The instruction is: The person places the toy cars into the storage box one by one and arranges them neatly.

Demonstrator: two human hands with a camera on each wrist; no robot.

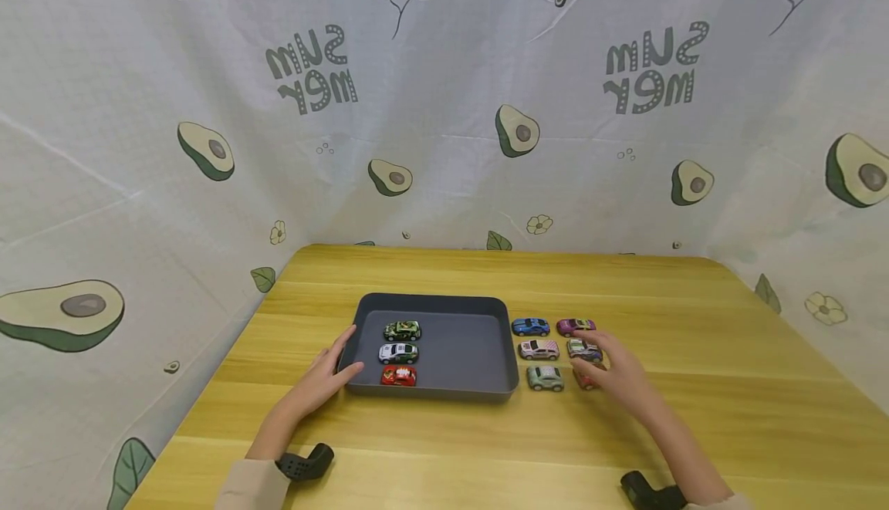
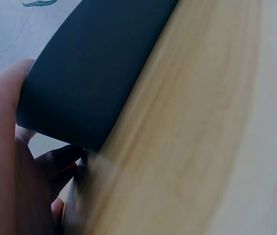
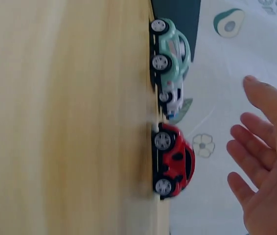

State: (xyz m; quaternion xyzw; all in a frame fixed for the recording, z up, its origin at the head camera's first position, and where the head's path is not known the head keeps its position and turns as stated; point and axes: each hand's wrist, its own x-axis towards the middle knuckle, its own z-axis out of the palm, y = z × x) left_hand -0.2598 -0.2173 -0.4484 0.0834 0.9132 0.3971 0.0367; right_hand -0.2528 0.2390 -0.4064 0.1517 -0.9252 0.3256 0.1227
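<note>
A dark grey tray point(image 1: 458, 396) stands on the table with three toy cars in a column at its left: a green camouflage car point(image 1: 402, 330), a white car point(image 1: 398, 352) and a red car point(image 1: 399, 375). My left hand point(image 1: 321, 379) holds the tray's left wall near the front corner, thumb over the rim; the left wrist view shows its other fingers partly shadowed. My right hand point(image 1: 625, 379) hovers over a red toy car point(image 3: 173, 161) with black spots, fingers spread apart from the thumb and holding nothing. Beside it sits a mint green car point(image 1: 545, 378).
Right of the tray stand more toy cars: a blue car point(image 1: 531, 327), a purple car point(image 1: 575, 327), a pale pink car point(image 1: 538, 349) and a white patterned car point(image 1: 585, 349). A printed cloth point(image 1: 458, 109) hangs behind the wooden table point(image 1: 444, 448).
</note>
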